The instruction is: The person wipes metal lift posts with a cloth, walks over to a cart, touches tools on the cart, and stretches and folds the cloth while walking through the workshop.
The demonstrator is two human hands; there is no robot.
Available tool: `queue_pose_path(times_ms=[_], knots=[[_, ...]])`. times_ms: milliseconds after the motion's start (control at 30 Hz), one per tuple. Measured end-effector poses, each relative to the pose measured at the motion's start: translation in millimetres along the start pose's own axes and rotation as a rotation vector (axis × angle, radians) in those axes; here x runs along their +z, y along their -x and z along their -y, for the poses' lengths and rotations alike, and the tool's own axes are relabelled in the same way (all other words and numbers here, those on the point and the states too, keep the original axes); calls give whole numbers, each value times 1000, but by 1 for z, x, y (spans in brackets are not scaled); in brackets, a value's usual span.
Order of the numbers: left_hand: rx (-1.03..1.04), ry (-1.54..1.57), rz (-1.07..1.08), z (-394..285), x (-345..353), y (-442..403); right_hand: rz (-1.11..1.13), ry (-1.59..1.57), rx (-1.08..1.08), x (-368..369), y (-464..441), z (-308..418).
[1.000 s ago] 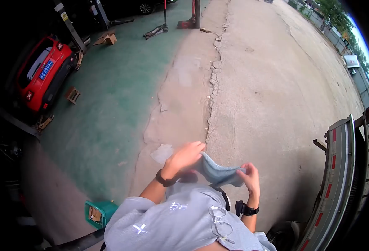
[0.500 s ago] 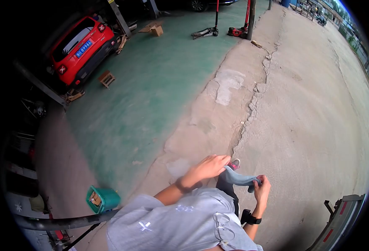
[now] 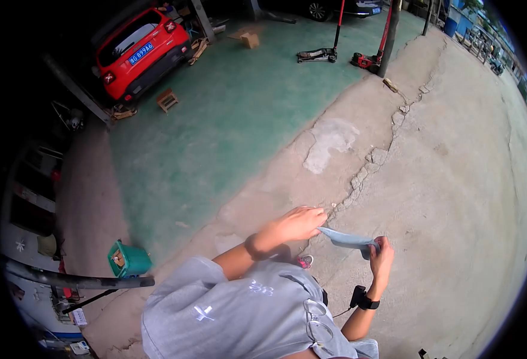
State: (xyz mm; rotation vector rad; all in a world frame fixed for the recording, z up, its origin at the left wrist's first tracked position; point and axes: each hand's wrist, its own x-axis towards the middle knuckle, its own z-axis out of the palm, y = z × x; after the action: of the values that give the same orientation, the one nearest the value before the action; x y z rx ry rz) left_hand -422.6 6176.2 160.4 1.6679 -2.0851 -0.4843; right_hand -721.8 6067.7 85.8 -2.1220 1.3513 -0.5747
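Note:
A light blue strip of cloth (image 3: 348, 239) stretches between my two hands in front of my body. My left hand (image 3: 302, 224) pinches its left end, with the back of the hand toward me and the fingertips partly hidden. At the other end, my right hand (image 3: 381, 253) grips the cloth between thumb and fingers, and a darker end hangs below. A black band with a small device (image 3: 364, 298) is on my right wrist. Eyeglasses (image 3: 317, 322) hang on my grey shirt (image 3: 233, 311).
A green bin (image 3: 135, 261) with cardboard inside stands at the left. Farther off are a wooden stool (image 3: 168, 100), a red car (image 3: 144, 51), a cardboard box (image 3: 250, 40), a floor jack (image 3: 318, 55) and a red jack (image 3: 365, 61) beside a post (image 3: 389, 39). Cracked concrete (image 3: 378, 157) borders the green floor.
The cloth is drawn straighter, and my hands sit slightly higher in view. The scene has shifted as my head and body moved; the vehicle edge at lower right has left view.

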Motion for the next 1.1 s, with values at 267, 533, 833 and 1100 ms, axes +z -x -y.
queue_pose_path(times_ms=[267,533,833,1100], knots=[[-93,-3,299,16,50,-106,85,10,103,0,-22,-107],[-76,40,514,34,138,-319,-13,63,289,-73,-109,-200],[789,21,96,-59,173,-616,-673,249,482,-258,-204,-267],[641,231,545,-74,164,-731,-790,265,619,-246,-259,-416]])
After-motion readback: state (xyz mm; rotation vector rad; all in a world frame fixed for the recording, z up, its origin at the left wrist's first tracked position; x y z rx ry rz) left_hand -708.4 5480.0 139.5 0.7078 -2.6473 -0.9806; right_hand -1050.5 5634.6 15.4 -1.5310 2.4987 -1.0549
